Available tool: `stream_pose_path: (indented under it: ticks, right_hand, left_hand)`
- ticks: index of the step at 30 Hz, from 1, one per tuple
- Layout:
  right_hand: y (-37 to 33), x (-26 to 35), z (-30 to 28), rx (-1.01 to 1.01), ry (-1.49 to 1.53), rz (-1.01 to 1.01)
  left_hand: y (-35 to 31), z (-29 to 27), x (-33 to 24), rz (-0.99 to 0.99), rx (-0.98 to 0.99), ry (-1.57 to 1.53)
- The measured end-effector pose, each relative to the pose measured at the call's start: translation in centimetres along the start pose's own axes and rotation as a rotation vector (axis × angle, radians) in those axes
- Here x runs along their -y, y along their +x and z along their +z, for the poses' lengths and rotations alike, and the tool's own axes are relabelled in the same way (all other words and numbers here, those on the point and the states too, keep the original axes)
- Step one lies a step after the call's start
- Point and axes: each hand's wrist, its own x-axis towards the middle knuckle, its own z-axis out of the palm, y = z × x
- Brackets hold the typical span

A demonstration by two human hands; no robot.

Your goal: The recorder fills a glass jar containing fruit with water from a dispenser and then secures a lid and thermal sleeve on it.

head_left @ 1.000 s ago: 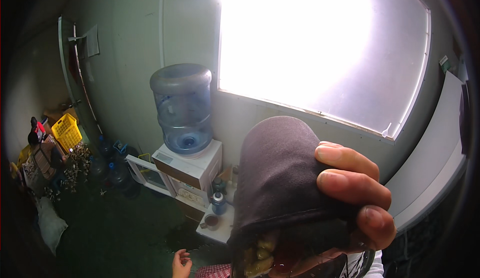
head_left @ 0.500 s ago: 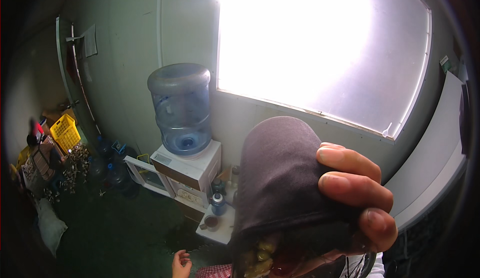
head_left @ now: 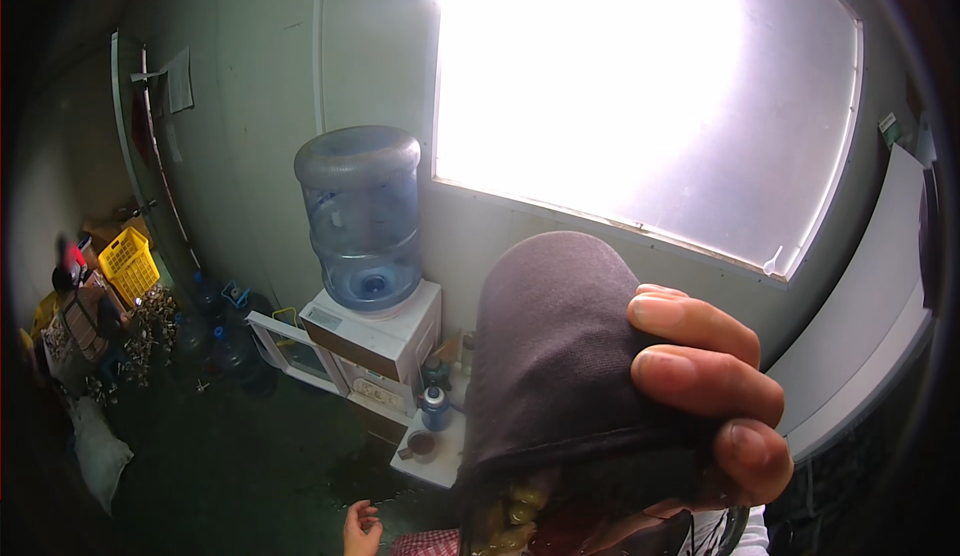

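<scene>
Dark grey cloth (head_left: 555, 356), rounded at the top like a cap's visor, stands closest to the camera, right of centre, filling much of the lower picture. The right hand (head_left: 712, 381) grips its right edge, three bent fingertips pressing on the fabric; where the thumb sits I cannot tell. Under the hem lies a glossy, dark, see-through or reflecting surface with yellow-green lumps (head_left: 520, 511) showing in it, and white fabric (head_left: 755, 534) beside that. Lower down, the left hand (head_left: 362, 529) comes out of a pink checked sleeve (head_left: 425, 543), its fingers loosely curled and partly open, with nothing visible in them. Beyond, a mug (head_left: 419, 446) and a blue bottle (head_left: 435, 411) stand on a white shelf (head_left: 425, 471) in front of a white water dispenser (head_left: 385, 336), whose door (head_left: 300, 351) hangs open; a big clear-blue water bottle (head_left: 362, 221) sits upside down on top. Behind it is a pale wall (head_left: 245, 156) with a glaring window (head_left: 640, 106). Farther left, a white sack (head_left: 100, 451) lies on the dark green floor (head_left: 260, 456), and another person (head_left: 88, 321) is near a tilted yellow crate (head_left: 128, 266).
</scene>
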Motion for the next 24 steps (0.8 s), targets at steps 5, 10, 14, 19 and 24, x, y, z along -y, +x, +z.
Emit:
stream_pose_path:
  ticks: [5,10,14,19,24]
  right_hand:
    - [0.1,0.0,-0.1,0.012,0.005,-0.014]
    - [0.2,0.2,0.3,-0.036,-0.012,-0.017]
    - [0.4,0.7,1.1,-0.078,0.003,0.004]
    - [0.1,0.3,0.5,-0.078,0.044,-0.007]
    - [0.6,0.3,0.1,0.003,-0.001,-0.01]
  left_hand:
    - [0.2,-0.1,0.4,-0.053,0.036,-0.235]
    - [0.2,0.3,-0.2,-0.009,-0.031,-0.243]
    - [0.2,0.1,-0.2,0.045,-0.024,-0.184]
    - [0.1,-0.2,-1.1,0.016,-0.018,0.064]
    - [0.4,-0.4,-0.5,0.065,0.013,-0.104]
